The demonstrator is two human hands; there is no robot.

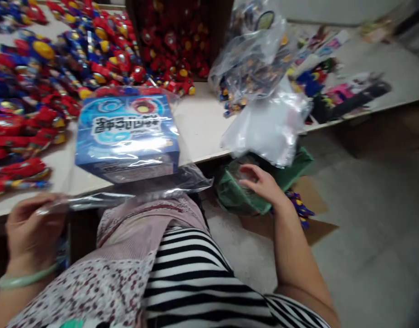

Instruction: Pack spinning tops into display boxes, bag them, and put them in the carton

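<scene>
A blue printed box lies inside a clear plastic bag at the table's front edge. The bag's loose end hangs toward my lap. My left hand is closed on the left corner of that loose end, and a pale green bangle circles the wrist. Over on the right, my right hand is above an opened green bag below the table edge. Its fingers are curved, with a gap between thumb and forefinger, and I see nothing held there.
Red and blue toy pieces pile up on the left. A brown carton behind the box holds more. Right of it lie a clear bag of small parts and flat clear bags. Cardboard with purple pieces is on the floor.
</scene>
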